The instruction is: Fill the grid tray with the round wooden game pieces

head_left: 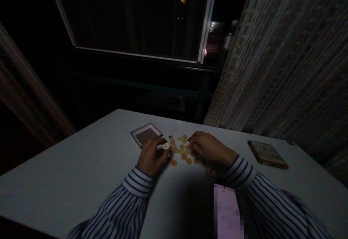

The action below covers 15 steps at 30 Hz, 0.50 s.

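Note:
Between the thumb and fingers of my left hand, a round xiangqi piece is held up with its dark character facing me. My right hand reaches over the right side of the scattered pieces, fingers bent down and closed. A pale edge of a piece shows at its fingertips, partly hidden. Several yellowish xiangqi pieces lie loose on the white table between the hands. One piece with a red character lies nearest to me, just right of my left hand.
Behind my left hand is a shallow tray-like lid. A flat printed box lies at the right. A lit phone rests near me by my right forearm, with a dark patterned item partly under that wrist. A string curtain hangs behind.

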Tool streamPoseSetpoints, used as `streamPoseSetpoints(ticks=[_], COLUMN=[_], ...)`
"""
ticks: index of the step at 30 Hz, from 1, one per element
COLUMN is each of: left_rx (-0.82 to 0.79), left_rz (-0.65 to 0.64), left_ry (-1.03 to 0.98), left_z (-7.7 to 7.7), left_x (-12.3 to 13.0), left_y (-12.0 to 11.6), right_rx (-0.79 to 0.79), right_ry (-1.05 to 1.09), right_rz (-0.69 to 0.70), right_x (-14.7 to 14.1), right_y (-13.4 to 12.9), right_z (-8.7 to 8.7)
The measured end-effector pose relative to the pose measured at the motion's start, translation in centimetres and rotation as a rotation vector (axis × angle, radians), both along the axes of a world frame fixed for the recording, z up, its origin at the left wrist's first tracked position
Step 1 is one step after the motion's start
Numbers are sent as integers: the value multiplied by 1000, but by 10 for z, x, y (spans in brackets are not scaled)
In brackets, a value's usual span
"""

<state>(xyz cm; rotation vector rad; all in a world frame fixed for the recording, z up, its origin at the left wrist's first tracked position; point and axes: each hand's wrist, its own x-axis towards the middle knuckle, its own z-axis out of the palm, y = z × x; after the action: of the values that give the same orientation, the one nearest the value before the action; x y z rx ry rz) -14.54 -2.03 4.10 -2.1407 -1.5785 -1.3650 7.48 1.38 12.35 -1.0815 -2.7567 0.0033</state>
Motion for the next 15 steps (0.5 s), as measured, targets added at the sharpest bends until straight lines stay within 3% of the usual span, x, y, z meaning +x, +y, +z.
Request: streamPoseSetpoints(ticks=[15], left_rx=[63], left_rz=[-113], left_ry=[27], left_z=[13], left_x=[42], left_y=[1], right_rx=[-15], right_ry=[173], right_rz=[-67], right_x=[43], right_y=[-4], right_z=[-12])
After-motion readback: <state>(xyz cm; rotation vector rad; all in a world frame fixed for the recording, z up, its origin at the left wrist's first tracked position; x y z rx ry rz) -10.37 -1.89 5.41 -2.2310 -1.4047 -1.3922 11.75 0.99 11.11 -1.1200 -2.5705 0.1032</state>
